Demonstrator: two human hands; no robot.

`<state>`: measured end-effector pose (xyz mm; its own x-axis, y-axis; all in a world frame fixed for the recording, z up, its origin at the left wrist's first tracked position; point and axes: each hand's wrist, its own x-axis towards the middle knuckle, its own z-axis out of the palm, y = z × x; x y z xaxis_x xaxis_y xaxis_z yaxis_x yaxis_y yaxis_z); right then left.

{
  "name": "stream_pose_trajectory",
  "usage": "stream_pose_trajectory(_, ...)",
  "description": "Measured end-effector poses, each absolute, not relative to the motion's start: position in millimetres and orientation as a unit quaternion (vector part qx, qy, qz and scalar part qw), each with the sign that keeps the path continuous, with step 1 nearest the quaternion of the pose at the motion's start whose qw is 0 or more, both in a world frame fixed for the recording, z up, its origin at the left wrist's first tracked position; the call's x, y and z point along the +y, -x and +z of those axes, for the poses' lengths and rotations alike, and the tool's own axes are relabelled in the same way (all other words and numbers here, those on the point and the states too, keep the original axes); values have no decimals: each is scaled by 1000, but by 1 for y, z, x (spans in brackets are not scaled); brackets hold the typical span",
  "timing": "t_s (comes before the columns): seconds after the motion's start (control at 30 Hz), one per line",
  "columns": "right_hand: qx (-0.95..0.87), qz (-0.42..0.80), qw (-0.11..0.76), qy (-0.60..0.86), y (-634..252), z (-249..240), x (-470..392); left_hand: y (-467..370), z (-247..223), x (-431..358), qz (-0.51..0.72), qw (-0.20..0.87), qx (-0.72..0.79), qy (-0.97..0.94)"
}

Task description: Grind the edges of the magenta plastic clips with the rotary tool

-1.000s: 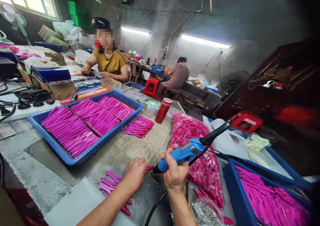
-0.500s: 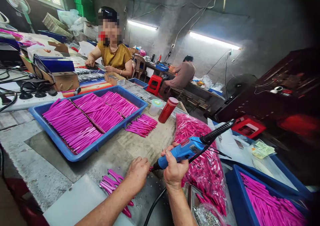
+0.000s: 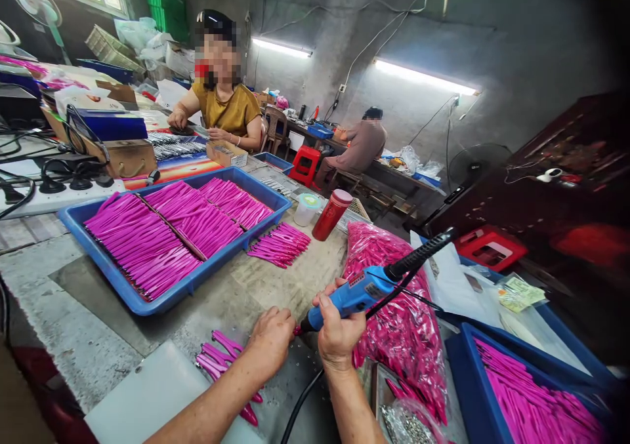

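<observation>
My right hand [image 3: 339,326] is wrapped round a blue electric screwdriver [image 3: 358,292] with a black cable. The tool slants down to the left, its tip at a small pink piece [image 3: 297,330] beside my left hand. Closed fingers of my left hand [image 3: 272,334] hold that pink piece low over the table; most of it is hidden by the hand. Several pink plier-like tools [image 3: 216,360] lie under and beside my left forearm. Farther back on the table rests a row of pink tools [image 3: 279,244].
A blue tray [image 3: 147,307] of pink tools stands at left, a red bottle [image 3: 333,214] and a clear cup [image 3: 307,210] behind. Right are a bag of pink parts [image 3: 398,326], small metal parts [image 3: 411,424] and a blue bin [image 3: 465,378]. Two people [image 3: 229,113] sit farther back.
My right hand and the blue screwdriver have shifted slightly left, and the tool's rear end has come a little down and left. My left hand has hardly moved.
</observation>
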<state>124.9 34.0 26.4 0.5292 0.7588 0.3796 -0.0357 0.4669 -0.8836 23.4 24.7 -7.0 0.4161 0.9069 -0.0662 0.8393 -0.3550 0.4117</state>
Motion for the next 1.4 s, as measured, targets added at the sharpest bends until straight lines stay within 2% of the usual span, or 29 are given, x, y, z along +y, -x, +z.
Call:
stream_pose_trajectory(0.43,-456,265,707,470,-120,7,41,-24,-9,24,89,217,529,-816)
stream_pose_trajectory(0.83,-392,277,783,396,-135,50,-1,-9,-5,22,119,223,496,-831)
stream_pose_trajectory(1.4,-355,272,796,408,-154,41,-25,-3,-7,10,90,184,459,-865)
